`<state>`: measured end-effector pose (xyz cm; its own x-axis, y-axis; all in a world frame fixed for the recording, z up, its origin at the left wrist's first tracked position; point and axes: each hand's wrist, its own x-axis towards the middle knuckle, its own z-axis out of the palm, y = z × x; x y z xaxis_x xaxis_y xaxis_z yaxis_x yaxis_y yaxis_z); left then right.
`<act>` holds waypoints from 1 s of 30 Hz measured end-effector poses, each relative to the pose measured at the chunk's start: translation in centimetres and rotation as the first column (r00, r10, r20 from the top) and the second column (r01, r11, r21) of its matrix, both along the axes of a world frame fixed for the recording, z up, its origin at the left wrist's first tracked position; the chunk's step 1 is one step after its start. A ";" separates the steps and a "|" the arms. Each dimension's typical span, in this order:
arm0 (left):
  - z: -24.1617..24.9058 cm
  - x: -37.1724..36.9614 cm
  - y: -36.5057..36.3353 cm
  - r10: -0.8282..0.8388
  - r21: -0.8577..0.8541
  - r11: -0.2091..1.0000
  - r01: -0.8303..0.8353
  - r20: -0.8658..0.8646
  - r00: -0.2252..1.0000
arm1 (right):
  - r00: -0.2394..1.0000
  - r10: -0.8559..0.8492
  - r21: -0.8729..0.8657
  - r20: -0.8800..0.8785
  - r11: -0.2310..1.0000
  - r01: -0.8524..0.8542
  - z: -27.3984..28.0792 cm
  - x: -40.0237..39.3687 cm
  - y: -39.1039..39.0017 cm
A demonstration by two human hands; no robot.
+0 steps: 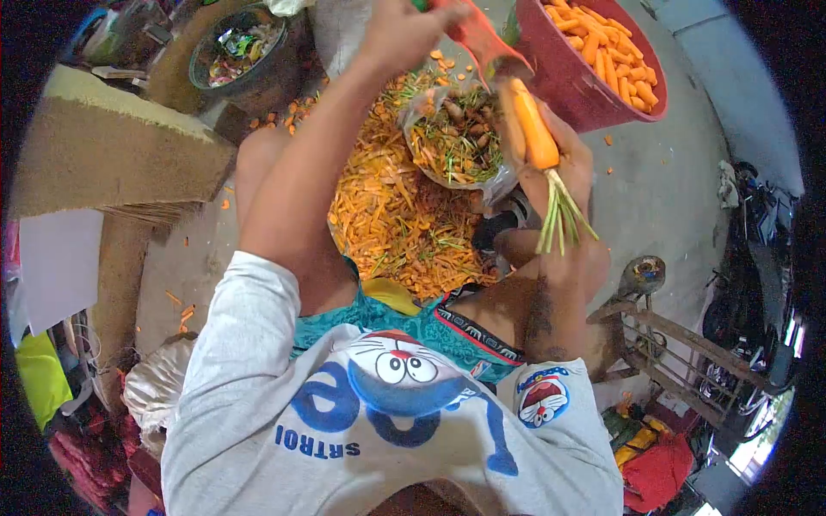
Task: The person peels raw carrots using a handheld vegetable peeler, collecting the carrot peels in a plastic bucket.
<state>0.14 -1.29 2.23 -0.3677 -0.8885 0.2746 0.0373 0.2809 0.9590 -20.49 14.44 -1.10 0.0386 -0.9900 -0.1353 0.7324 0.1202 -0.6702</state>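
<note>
My left hand point(400, 39) is at the top of the view, its fingers closed round a red peeler point(478, 36). The peeler's far end lies right at the tip of a carrot point(536, 129). That carrot is in my right hand point(574, 159), with its trimmed green stalks point(561, 211) hanging toward my forearm. Its surface looks smooth and bright orange. Below and between my hands sits a bag-lined container point(460, 142) of carrot tops and stalk scraps. A broad heap of orange peelings point(387, 215) covers the floor between my legs.
A red tub point(564, 82) full of peeled carrots stands at the upper right. At the upper left is a dark bucket point(206, 64) with rubbish in it. A wooden-framed stand point(667, 331) is on the right, and loose carrot pieces point(185, 318) are scattered on the floor.
</note>
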 end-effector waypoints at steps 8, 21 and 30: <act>-0.6 -1.4 3.9 -0.137 -0.119 0.981 0.153 0.129 0.982 | 0.969 -0.176 0.135 -0.172 0.970 0.200 1.6 1.9 -0.2; -0.9 -0.4 0.7 -0.048 -0.028 0.999 0.046 -0.105 0.993 | 0.998 0.052 -0.039 -0.048 0.998 -0.054 -0.5 -0.3 0.0; -0.7 -1.0 3.8 -0.091 -0.320 0.944 0.079 -0.023 0.996 | 0.994 -0.078 0.138 -0.078 0.987 0.088 1.3 1.0 0.0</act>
